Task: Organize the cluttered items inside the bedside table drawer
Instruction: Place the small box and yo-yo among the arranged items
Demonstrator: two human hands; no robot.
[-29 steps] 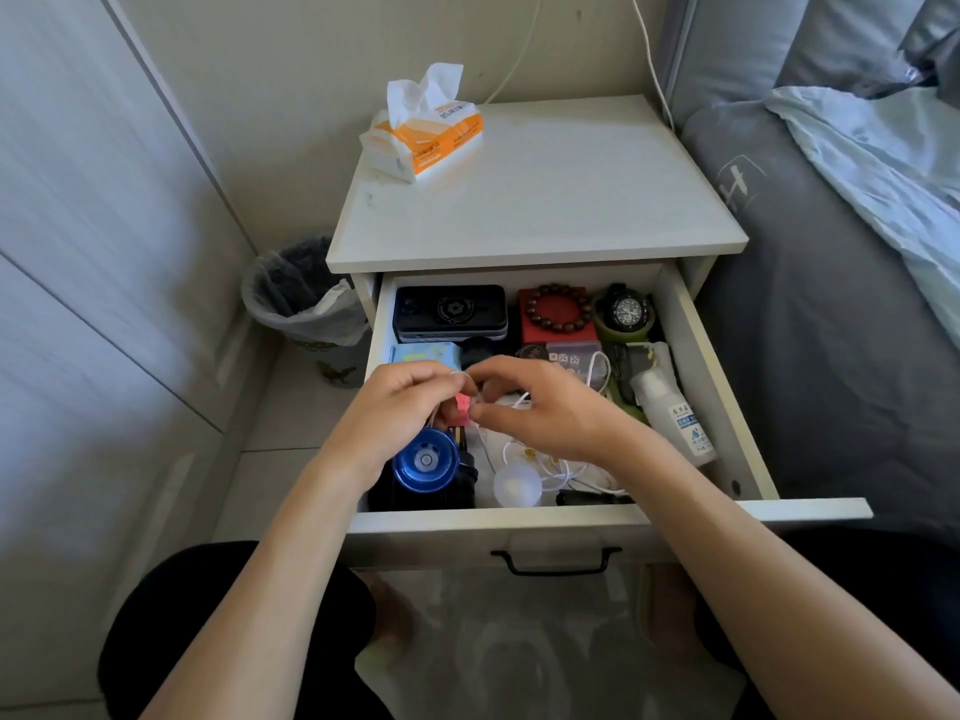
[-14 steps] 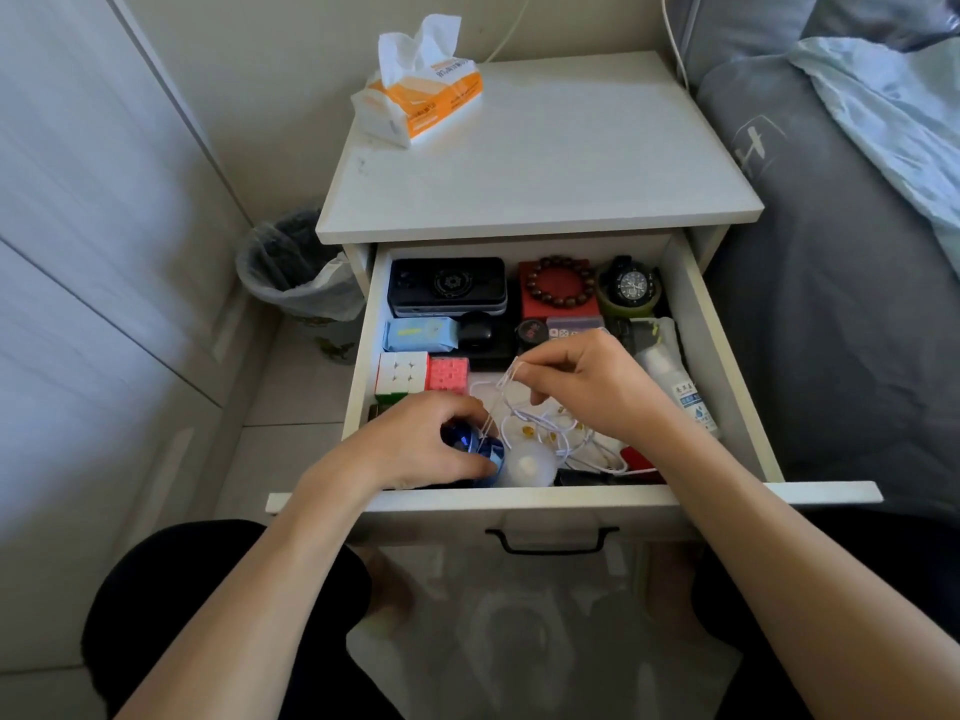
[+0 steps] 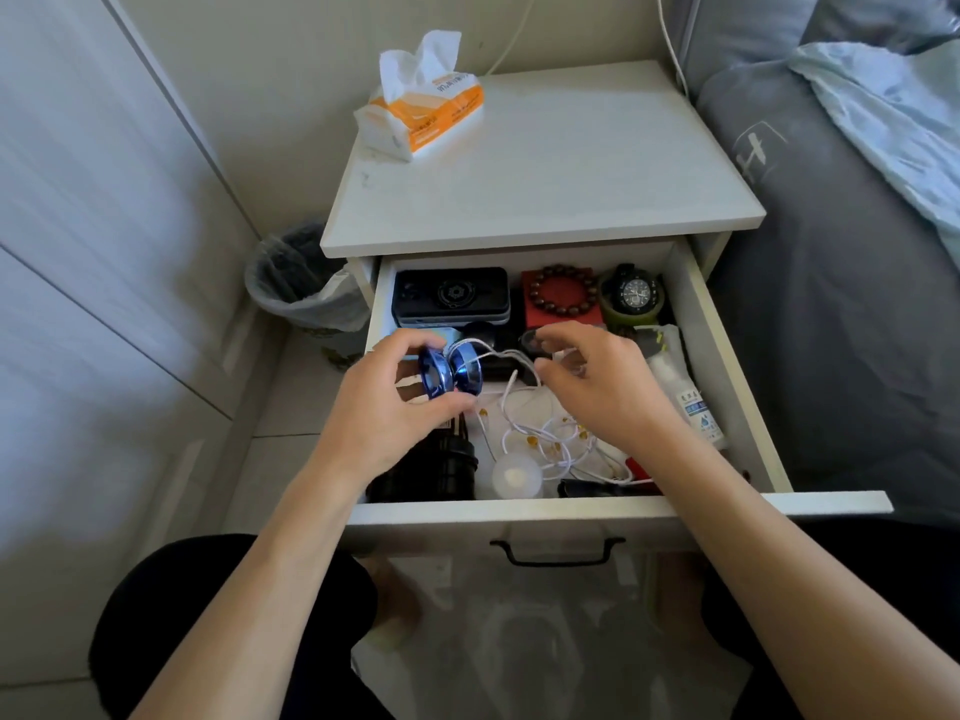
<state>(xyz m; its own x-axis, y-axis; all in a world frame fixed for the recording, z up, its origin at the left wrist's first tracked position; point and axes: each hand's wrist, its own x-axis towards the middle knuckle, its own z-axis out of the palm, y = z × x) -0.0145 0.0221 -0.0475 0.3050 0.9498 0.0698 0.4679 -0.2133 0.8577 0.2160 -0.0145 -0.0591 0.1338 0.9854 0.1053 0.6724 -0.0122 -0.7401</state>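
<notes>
2 hands work over the open drawer (image 3: pixel 727 387): the left hand (image 3: pixel 384 413) grips a blue yo-yo (image 3: pixel 451 372), the right hand (image 3: pixel 597 387), fingers curled, seems to pinch its white string (image 3: pixel 511 356). That string could snag the tangled cord (image 3: pixel 545 433) below

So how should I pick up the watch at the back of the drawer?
Grip the watch by the two sides of its round case, coming straight down from above. It lies face up on a green stand, close to the drawer's back wall, so above is the open way in.
</notes>
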